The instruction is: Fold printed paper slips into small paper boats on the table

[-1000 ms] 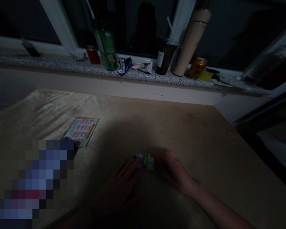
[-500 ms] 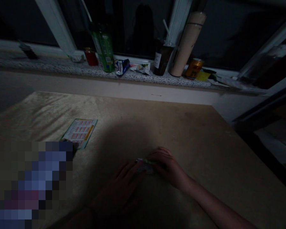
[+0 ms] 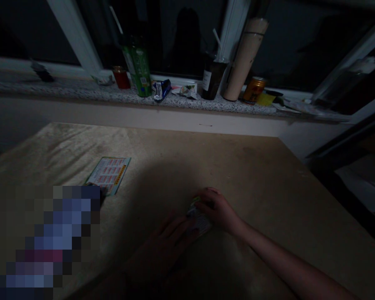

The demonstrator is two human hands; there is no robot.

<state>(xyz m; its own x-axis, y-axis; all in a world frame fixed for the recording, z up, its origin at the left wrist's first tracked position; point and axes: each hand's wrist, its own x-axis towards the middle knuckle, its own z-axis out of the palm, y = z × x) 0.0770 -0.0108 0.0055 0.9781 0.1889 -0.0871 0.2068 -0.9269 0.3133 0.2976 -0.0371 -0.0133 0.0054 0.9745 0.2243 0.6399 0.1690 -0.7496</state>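
A small printed card or sheet of paper, dim and partly covered, lies on the table between my hands; the low light hides what is printed on it. My left hand rests flat with fingers stretched out, the fingertips on the sheet's left part. Curled over its upper right edge, my right hand grips it with thumb and bent fingers. A green-yellow patch shows at the sheet's top, near the right fingertips.
Farther left lies a calendar-like printed card beside a pixelated blue area. Along the granite sill stand a green cup, a red jar, a dark cup with straw, a pink flask and a gold can.
The sheet has turned, and more of its printed face shows. My right hand has moved slightly up and my left fingers slightly right along the sheet. The view has shifted a little.
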